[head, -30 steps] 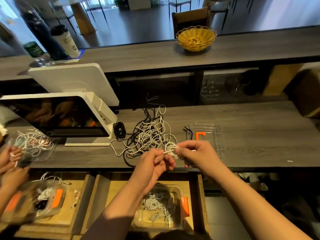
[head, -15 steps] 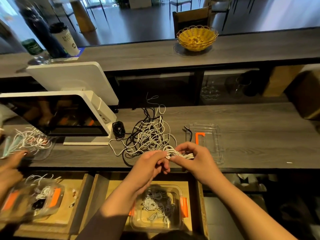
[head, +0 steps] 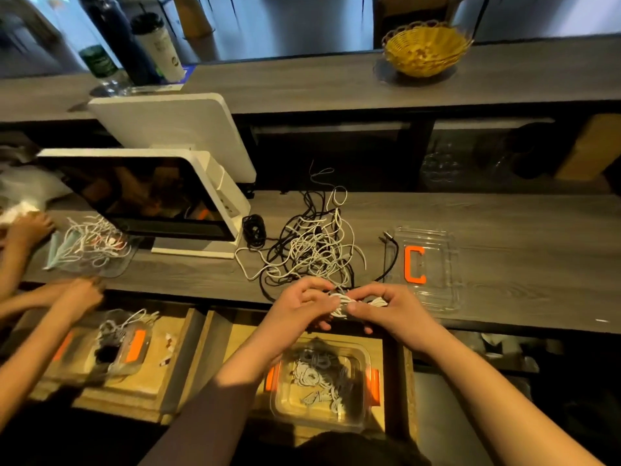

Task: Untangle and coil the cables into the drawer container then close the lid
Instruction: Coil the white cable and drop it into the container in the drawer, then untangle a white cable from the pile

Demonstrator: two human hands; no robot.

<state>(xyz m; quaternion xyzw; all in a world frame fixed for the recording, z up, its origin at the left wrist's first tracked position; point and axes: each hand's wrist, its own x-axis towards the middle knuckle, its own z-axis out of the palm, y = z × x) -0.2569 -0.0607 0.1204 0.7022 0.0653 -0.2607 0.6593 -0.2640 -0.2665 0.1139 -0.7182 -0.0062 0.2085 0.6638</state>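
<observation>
**Operator:** Two hands on one small white coil (head: 346,303) right now. My left hand (head: 302,306) and right hand (head: 391,309) both pinch it from opposite ends, fingers curled round the loops, held just over the front edge of the bench (head: 521,264) and above the open drawer (head: 396,364).

**Observer:** Where does it go?

**Operator:** Into the clear container (head: 322,385) in that drawer, directly below my wrists. It already holds a few coiled cables. Its lid (head: 426,267) lies well to the right on the bench, orange clip up.

**Observer:** What worries you?

**Operator:** I judge the coil may spring open if one pinch lets go early; nothing ties the loops. I cannot tell whether a strand runs back to the tangle (head: 309,250) just behind my hands. If one does, lowering the coil could drag the whole heap over the edge.

**Observer:** Anything else?

**Operator:** A black cable end (head: 391,253) lies against the lid's left side, so lifting the lid could snag it. Another person's hands (head: 80,294) work at the next drawer, close enough to bump.
</observation>
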